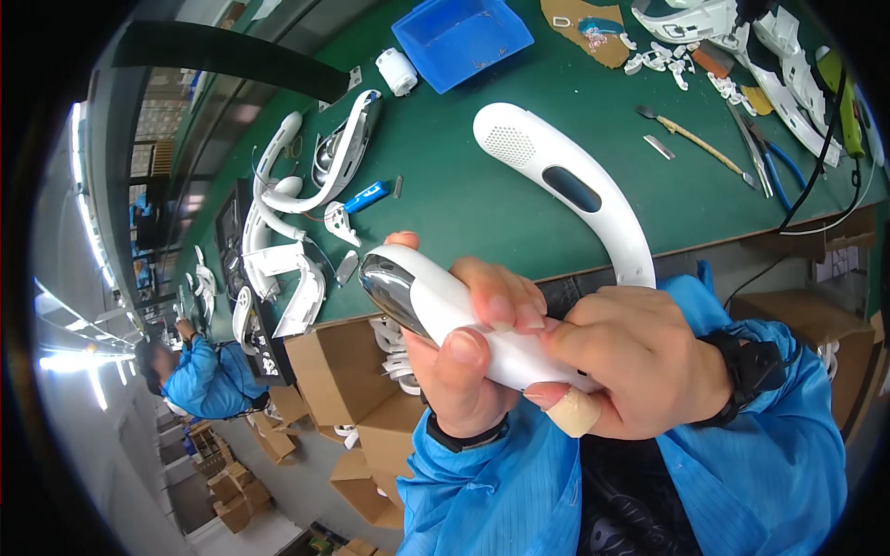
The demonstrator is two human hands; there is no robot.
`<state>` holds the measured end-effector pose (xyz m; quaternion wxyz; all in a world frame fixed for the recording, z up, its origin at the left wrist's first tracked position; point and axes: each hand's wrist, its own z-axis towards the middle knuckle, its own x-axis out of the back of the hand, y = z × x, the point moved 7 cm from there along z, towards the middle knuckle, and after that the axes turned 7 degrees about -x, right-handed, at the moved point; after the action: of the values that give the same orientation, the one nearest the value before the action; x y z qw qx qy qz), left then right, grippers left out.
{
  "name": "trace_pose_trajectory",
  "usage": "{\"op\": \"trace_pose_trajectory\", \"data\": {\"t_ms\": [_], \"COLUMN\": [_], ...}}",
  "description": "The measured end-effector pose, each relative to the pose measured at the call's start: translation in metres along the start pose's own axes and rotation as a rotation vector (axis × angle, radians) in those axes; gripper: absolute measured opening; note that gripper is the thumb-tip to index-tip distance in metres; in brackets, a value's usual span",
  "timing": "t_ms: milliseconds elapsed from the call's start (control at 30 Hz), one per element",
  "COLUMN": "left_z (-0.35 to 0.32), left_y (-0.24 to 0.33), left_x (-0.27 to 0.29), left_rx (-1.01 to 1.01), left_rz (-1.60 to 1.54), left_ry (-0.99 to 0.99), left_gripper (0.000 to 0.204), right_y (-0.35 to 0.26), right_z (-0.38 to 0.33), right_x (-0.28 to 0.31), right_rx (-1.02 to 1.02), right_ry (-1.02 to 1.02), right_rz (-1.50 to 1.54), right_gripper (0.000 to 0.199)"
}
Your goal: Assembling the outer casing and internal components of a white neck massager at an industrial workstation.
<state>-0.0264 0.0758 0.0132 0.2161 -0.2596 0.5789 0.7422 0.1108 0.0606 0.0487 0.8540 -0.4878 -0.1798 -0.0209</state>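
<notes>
In both hands I hold a white, rounded plastic housing (443, 301) with a glossy dark cap at its far left end. My left hand (454, 371) wraps it from below, its thumb along the near side and fingers over the top. Closed on the lower right end is my right hand (640, 361), fingertips pressed to the seam; a tan wrap covers its thumb. Behind that hand rises a white curved arm (603, 199) with a dotted grille and a dark oval window, lying over the green bench. Whether it joins the held housing is hidden.
Left on the bench (417, 176) lie white curved shells (278, 204) and a blue cylinder (368, 195). Behind are a blue tray (464, 42) and small white parts (663, 60). A brush (695, 139) and pliers (779, 162) lie right. Cardboard boxes (338, 371) stand below; a co-worker (209, 371) sits left.
</notes>
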Motion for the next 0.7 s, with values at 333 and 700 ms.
{"op": "trace_pose_trajectory", "data": {"t_ms": [333,700], "left_z": [0.044,0.068], "left_y": [0.003,-0.017], "left_x": [-0.012,-0.054], "left_rx": [0.119,0.113], "left_rz": [-0.470,-0.586], "left_ry": [-0.078,0.032], "left_gripper": [0.071,0.019], "right_y": [0.027,0.048], "right_z": [0.014,0.005], "right_x": [0.027,0.022], "right_rx": [-0.246,-0.701], "right_ry": [-0.133,-0.114], "right_rz": [0.203,0.928], "right_gripper": [0.051,0.046]}}
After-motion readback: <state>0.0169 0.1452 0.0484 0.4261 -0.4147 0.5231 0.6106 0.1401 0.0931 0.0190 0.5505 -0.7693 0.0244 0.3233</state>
